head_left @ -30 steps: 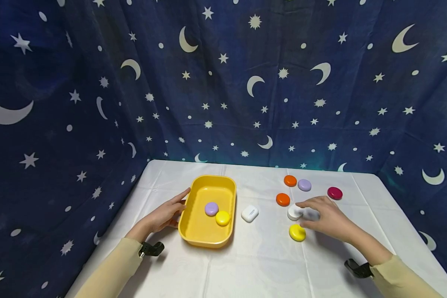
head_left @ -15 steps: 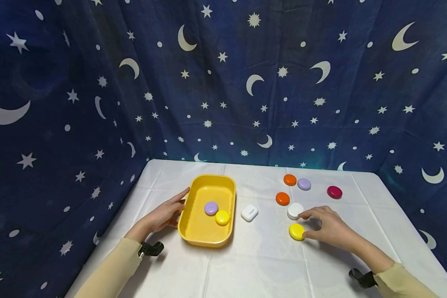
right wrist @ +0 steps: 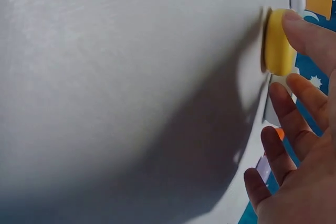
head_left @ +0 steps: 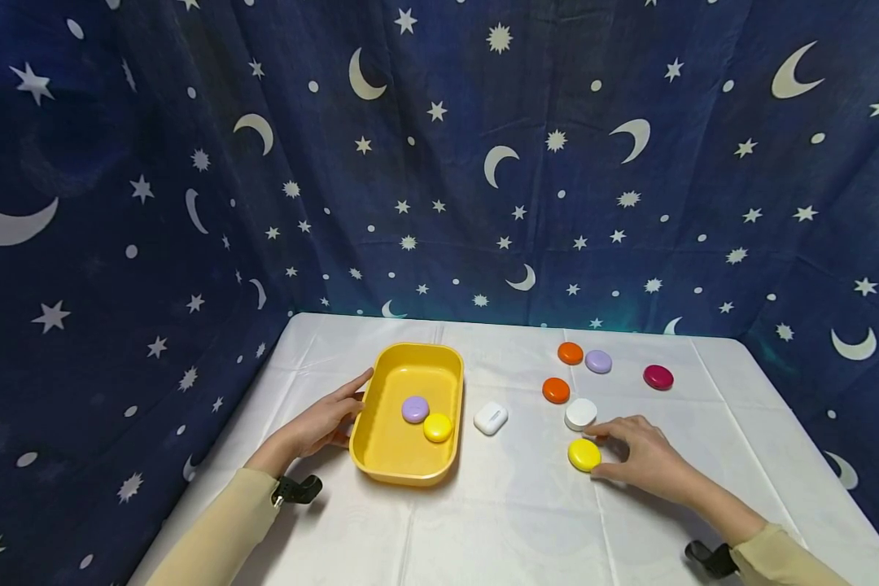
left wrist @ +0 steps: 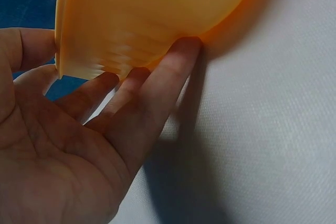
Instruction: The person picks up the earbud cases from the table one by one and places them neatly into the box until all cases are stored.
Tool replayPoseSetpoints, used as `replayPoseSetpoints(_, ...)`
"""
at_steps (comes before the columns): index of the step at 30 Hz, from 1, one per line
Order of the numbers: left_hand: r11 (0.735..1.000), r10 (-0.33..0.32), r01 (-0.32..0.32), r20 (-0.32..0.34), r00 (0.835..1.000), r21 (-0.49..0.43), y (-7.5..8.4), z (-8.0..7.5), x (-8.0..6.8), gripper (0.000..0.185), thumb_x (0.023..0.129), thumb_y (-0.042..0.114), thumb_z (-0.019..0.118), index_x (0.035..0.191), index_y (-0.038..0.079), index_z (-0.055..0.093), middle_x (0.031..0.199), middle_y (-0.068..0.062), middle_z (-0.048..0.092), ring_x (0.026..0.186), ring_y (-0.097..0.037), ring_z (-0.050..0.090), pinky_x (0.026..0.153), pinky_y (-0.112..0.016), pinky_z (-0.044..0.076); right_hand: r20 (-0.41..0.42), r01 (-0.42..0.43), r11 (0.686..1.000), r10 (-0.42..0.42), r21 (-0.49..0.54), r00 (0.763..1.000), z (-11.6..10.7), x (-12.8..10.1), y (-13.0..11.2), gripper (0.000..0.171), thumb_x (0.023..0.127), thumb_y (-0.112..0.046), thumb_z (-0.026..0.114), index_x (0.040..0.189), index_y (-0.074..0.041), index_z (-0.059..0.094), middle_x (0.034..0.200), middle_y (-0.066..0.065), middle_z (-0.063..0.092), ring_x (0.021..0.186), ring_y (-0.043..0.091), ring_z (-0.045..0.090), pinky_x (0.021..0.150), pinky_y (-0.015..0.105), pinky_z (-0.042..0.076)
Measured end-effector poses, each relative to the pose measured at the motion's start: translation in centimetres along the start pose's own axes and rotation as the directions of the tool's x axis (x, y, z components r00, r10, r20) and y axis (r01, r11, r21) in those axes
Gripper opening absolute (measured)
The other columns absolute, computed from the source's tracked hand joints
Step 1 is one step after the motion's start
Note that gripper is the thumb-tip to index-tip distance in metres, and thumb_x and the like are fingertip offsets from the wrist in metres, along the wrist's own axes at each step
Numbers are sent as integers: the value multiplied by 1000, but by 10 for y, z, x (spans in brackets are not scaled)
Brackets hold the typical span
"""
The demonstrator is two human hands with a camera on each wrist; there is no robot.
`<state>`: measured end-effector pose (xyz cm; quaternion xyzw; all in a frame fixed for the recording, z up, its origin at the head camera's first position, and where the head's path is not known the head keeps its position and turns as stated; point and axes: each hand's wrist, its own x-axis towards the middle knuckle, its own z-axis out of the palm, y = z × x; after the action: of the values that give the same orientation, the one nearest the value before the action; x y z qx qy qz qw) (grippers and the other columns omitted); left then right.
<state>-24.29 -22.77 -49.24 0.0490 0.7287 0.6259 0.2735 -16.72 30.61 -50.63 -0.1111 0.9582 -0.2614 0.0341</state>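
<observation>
The left hand (left wrist: pixel 68 145) is seen palm up with its fingers (left wrist: pixel 157 90) held straight against the outer wall of a yellow tray (left wrist: pixel 147 14), whose rim is met by the thumb; a white cloth (left wrist: pixel 262 129) is spread beneath

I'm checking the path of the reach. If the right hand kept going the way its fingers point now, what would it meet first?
The right hand points left, and its fingers already touch the yellow disc. Beyond that lies bare tablecloth, then probably the yellow tray, though depth is uncertain.
</observation>
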Motion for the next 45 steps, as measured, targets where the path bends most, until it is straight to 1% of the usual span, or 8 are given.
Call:
replayPoseSetpoints(6,1000,-2,2,1,1000,-2,0,0,0,70,104,15,49,165,35,21,166,-22,18,107,-31,62,78,-48,60,30,-62,998,62,7,998,7,0,1,68,68,-50,92,127,-20,72,112,-7,66,110,24,48,93,52,40)
replayPoseSetpoints(10,1000,-4,4,-3,1000,-1,2,1,-1,70,104,15,49,165,36,21,166,-22,19,111,-32,60,78,-48,60,38,-79,997,79,10,996,9,0,0,69,68,-52,91,126,-20,72,114,-5,66,111,25,48,96,55,38)
replayPoseSetpoints(17,1000,-16,16,-21,1000,3,3,1,-1,71,102,14,50,164,36,22,166,-20,20,116,-32,58,79,-48,60,37,-81,997,81,4,996,11,1,0,68,68,-51,91,126,-20,72,115,-2,66,112,27,48,98,58,36)
replayPoseSetpoints(25,1000,-19,19,-18,1000,-4,2,1,-1,72,102,13,49,164,37,23,166,-20,19,114,-31,58,80,-48,60,33,-68,998,67,-1,997,12,2,2,67,69,-51,91,126,-20,73,116,-1,66,112,28,48,99,60,35)
replayPoseSetpoints(33,1000,-18,17,-16,1000,-11,3,2,-1,72,102,13,49,164,36,22,167,-20,16,118,-32,57,80,-49,60,33,-57,998,57,3,998,9,0,-2,64,70,-47,91,124,-18,73,117,2,67,113,31,49,99,63,34)
replayPoseSetpoints(37,1000,-18,18,-11,1000,-13,4,2,-2,72,102,14,49,164,36,22,167,-20,16,119,-33,57,81,-49,60,39,-71,997,70,13,997,9,0,-3,64,71,-46,91,125,-18,73,116,1,67,113,30,49,99,62,34)
replayPoseSetpoints(42,1000,-15,15,-7,1000,-9,3,1,-1,72,102,14,49,164,36,22,167,-21,19,119,-33,57,81,-49,60,44,-80,997,79,17,996,9,0,-3,66,71,-48,91,126,-17,73,113,-1,66,111,29,48,99,63,35)
replayPoseSetpoints(45,1000,-15,15,-5,1000,-8,2,1,-1,72,102,14,49,164,37,22,166,-20,20,119,-33,56,81,-49,60,45,-79,997,79,17,996,9,-1,-2,66,71,-48,90,126,-16,73,113,-1,66,110,28,48,98,61,36)
